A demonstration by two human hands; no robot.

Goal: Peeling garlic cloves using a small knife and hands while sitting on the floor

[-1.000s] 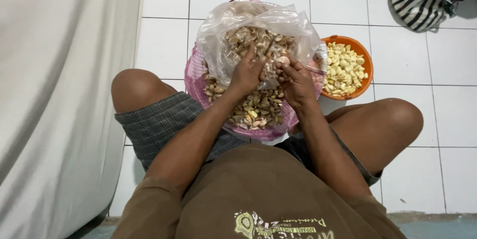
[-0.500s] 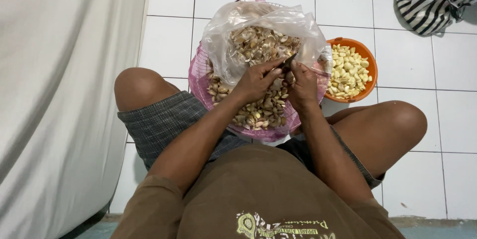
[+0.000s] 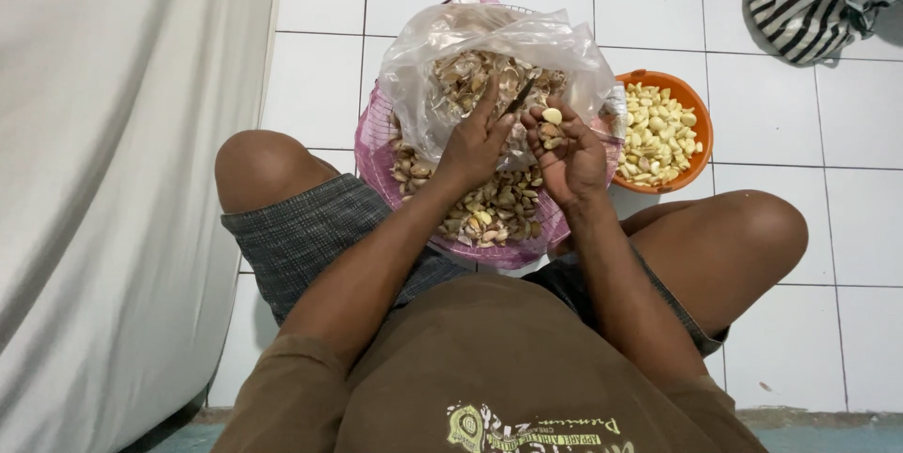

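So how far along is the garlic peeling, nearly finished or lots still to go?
Partly done. The orange bowl already holds a good heap of peeled cloves. In hand: the right hand cups a pale clove, and the left hand holds a small knife. Left: many unpeeled cloves in the pink basket. The clear plastic bag holds mostly papery skins.

Both my forearms reach forward between my bent knees. My left hand (image 3: 478,144) pinches its fingers together, fingertips raised. My right hand (image 3: 566,154) is cupped palm-up beside it, fingers curled.
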